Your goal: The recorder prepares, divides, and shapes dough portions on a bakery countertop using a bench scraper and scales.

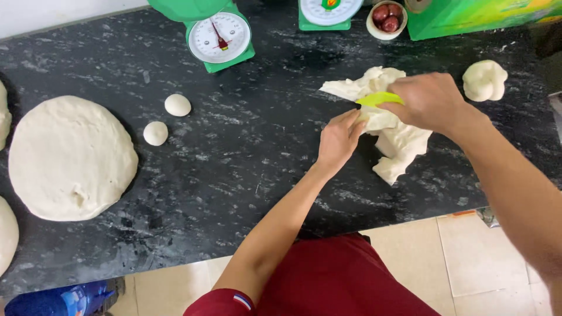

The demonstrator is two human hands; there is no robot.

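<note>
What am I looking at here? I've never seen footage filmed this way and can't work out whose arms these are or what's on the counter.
There is one picture, taken by a camera worn on a person's head and looking down, so both arms are that person's own. The left hand rests its fingers on a ragged mass of dough. The right hand grips a yellow-green scraper pressed against that dough. All of it lies on a black speckled counter. To the left sit a big flat round of dough and two small dough balls; a knobbly lump sits at the right. At the back stand two green dial scales and a small bowl of reddish round things.
</note>
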